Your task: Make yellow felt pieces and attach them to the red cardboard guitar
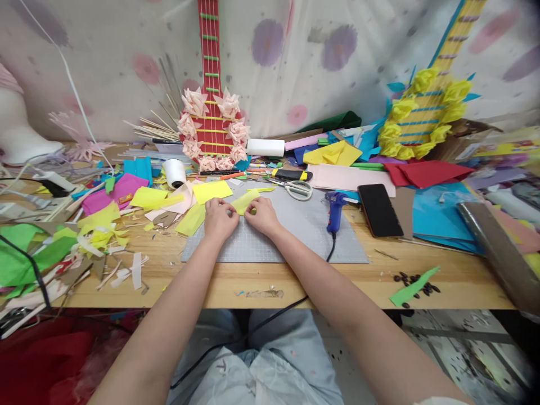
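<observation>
A wooden desk (442, 275) cluttered with coloured paper carries a grey cutting mat (295, 236). On the mat, the left hand (219, 219) and right hand (264, 216) sit close together, fingers closed, pinching a yellow paper strip (246, 201) between them. Just right lie a blue glue gun (336, 211), a black phone (379, 210) and, behind the hands, white scissors (297, 189).
</observation>
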`<action>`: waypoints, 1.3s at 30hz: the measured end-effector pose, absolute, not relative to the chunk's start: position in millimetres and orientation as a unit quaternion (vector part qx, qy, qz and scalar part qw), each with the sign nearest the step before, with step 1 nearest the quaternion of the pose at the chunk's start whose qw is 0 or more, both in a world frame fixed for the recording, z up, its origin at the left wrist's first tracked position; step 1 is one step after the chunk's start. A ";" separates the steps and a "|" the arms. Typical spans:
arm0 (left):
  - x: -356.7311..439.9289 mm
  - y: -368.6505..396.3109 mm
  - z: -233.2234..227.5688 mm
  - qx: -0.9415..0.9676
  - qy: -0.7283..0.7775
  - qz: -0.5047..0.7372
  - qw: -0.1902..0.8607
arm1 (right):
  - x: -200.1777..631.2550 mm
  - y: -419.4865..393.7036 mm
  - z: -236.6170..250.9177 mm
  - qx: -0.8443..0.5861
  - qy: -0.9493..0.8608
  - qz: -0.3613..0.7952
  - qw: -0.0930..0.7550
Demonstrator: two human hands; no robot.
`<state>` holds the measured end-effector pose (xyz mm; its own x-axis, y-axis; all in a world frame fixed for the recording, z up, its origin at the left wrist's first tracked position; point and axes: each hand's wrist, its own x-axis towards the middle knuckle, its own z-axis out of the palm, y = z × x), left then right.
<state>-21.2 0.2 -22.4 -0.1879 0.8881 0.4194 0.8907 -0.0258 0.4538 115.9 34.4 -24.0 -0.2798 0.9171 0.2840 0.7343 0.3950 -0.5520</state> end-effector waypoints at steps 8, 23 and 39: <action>-20.1 3.3 -24.6 -0.625 -0.714 -0.316 -0.010 | 112.7 33.2 -26.2 -0.544 -0.769 0.154 0.298; -20.6 4.7 -25.8 -0.620 -0.717 -0.319 -0.016 | 110.5 32.5 -26.7 -0.574 -0.747 0.144 0.303; -15.7 3.7 -24.2 -0.688 -0.659 -0.304 -0.001 | 110.3 24.7 -25.2 -0.577 -0.775 0.051 0.253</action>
<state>-15.7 3.7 -24.2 -0.0540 0.9074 0.4168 0.9063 -0.1307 0.4020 110.3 24.7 -25.2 -0.2069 0.9199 0.3331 0.8687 0.3294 -0.3699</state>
